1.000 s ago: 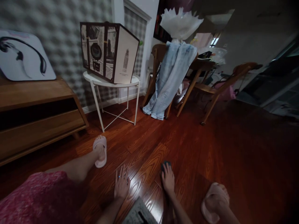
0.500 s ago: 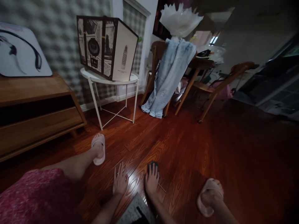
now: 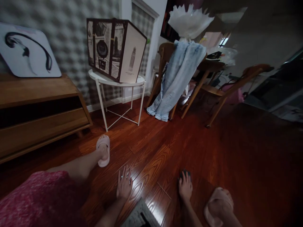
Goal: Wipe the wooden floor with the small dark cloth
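Note:
My left hand is open, palm down over the glossy red-brown wood floor, fingers spread and a ring on one of them. Farther right, my right hand lies over a small dark object, its fingers curved across the top. The hand covers most of this object, so its kind cannot be made out. A grey speckled item with a black mark shows between my forearms at the bottom edge, partly cut off.
My feet in pink slippers stand wide apart. A wooden cabinet is at left. A white side table holds a printed trunk-like box. Jeans hang over a chair; another wooden chair stands to the right.
My right hand has moved right across the floor with the dark object, away from my left hand. My left hand stays nearly in place. The view has turned slightly left.

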Tool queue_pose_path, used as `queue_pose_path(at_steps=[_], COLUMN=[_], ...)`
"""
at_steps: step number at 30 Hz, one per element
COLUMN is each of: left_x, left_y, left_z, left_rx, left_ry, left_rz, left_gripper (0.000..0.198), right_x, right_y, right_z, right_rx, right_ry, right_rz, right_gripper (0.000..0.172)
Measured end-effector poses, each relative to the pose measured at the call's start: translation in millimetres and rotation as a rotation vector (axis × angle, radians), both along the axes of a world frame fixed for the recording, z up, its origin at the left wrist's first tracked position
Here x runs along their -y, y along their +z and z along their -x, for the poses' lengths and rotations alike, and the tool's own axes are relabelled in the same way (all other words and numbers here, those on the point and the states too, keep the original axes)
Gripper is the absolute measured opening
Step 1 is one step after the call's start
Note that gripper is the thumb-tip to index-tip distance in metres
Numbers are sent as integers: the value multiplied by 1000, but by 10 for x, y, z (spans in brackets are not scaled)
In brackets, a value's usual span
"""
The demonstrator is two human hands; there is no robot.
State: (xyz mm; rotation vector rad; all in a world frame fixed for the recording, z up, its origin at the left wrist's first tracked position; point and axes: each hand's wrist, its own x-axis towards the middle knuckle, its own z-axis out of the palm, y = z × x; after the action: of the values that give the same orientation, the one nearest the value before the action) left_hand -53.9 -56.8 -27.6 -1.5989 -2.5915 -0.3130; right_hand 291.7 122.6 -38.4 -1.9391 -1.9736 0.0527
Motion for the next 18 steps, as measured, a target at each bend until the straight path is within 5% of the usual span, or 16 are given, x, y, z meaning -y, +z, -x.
queue_pose_path(at_steps=[3, 7, 13, 18], left_x=[3, 10, 6, -7], left_y=[10, 1, -66, -96], left_z=[1, 6, 11, 8], left_rx=[10, -2, -34, -23], left_ry=[-1, -5, -15, -17], left_rz=[-7, -21, -66, -86], left_gripper=[63, 63, 66, 67], right_x=[118, 402, 886, 920], right_y=[12, 55, 40, 50], right_z=[5, 668, 1726, 1714], right_rx=[6, 10, 48, 47], right_ry=[-202, -313, 233, 662], right_rz=[-22, -66, 60, 78], right_gripper=[62, 63, 58, 60])
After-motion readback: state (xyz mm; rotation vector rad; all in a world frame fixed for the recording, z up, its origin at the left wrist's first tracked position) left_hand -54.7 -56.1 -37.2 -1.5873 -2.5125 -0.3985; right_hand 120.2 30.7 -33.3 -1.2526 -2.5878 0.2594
